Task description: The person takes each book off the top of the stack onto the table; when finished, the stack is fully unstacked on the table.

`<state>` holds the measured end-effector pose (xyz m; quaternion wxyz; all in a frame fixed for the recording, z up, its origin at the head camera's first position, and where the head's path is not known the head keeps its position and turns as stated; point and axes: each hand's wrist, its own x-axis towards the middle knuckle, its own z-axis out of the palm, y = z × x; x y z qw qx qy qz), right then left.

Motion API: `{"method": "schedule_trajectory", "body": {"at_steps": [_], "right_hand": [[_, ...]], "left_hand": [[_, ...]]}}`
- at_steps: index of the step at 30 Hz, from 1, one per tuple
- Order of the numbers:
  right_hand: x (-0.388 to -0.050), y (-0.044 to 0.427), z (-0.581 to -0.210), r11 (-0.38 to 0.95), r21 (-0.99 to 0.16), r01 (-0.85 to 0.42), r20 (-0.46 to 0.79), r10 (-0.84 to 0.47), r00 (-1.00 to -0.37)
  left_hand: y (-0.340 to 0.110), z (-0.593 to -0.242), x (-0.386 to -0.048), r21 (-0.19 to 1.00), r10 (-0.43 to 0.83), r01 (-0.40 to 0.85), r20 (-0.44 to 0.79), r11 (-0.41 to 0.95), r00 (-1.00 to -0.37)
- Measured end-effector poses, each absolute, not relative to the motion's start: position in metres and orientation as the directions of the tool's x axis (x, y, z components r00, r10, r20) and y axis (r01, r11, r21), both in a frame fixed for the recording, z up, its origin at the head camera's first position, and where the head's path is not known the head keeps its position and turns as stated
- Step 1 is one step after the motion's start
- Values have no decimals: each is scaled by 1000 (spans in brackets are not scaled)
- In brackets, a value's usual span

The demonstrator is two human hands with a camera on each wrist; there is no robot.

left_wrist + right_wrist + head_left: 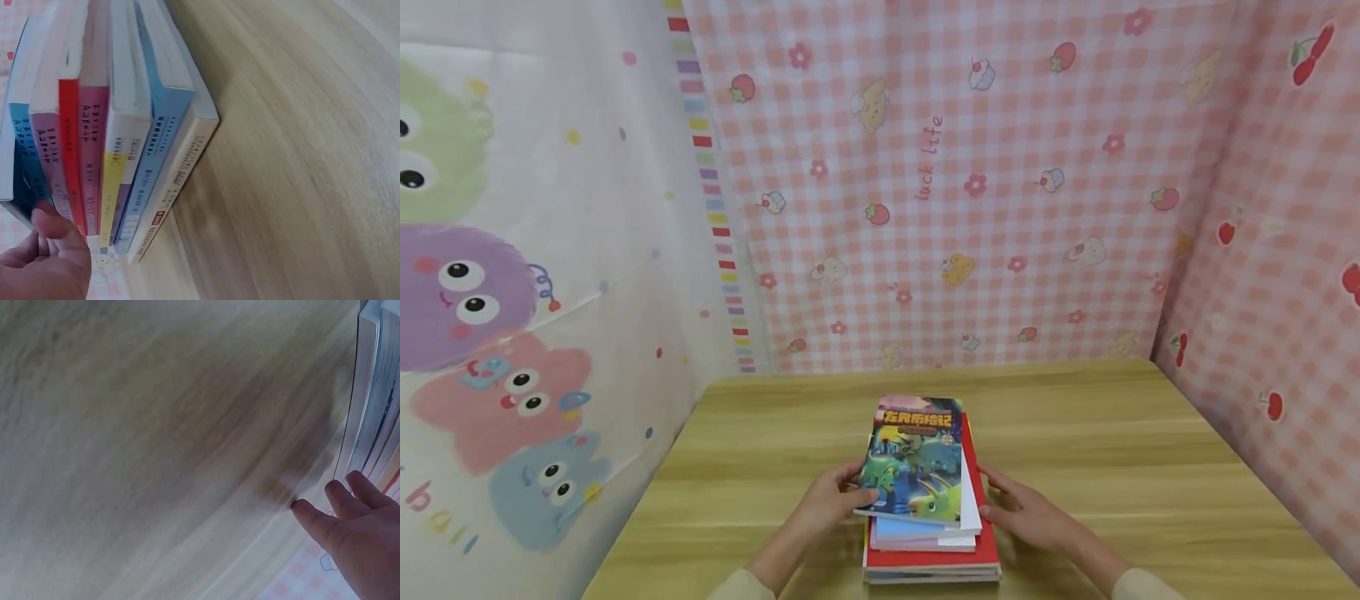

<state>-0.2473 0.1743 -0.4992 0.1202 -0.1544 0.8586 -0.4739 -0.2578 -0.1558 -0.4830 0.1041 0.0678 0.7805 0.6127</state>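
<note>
Pale sleeves (pixel 1142 585) poke in at the near edge, and at the far side hangs a big checked cloth (pixel 1000 125). Down to the wooden table (pixel 737 467), and in its near middle sits the stack of books (pixel 925 532): heavy as a whole, I'd judge, best taken low from both sides, since smooth covers could slide. Lower in the pile lies a red book (pixel 936 560), wide and probably stiff. On top is the dinosaur book (pixel 913 462), turned askew, near-left corner jutting out: thin, light, a little bendy by the look of it, glossy enough to slip, so the left edge seems the sound place to grip. And the left hand (pixel 831 504) pinches it there, thumb over the cover, fingertips hidden. Right hand (pixel 1033 517): fingers spread beside the stack's right side; touching or not, I can't tell.
</note>
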Motion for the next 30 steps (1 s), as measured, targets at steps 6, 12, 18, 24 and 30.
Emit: {"method": "schedule_trajectory", "body": {"at_steps": [6, 12, 18, 24, 30], "right_hand": [[-247, 175, -499, 494, -865, -90, -126, -387, -913], [-250, 172, -501, 519, -853, -59, -166, -375, -912], [-251, 177, -501, 565, -822, -67, -180, -369, -912], [-252, 178, -500, 589, -807, -46, -213, -362, -908], [-252, 175, -497, 610, -792, -37, -229, -353, -907]], "left_hand": [[-154, -476, -262, 984, 240, -61, -100, 164, -966], [-161, -474, -266, 996, 263, -81, -90, 43, -961], [-166, -475, -263, 992, 305, -108, -83, -66, -949], [-171, -481, -261, 982, 305, -125, -77, -142, -949], [-180, -483, -262, 977, 261, -103, -53, -184, -964]]}}
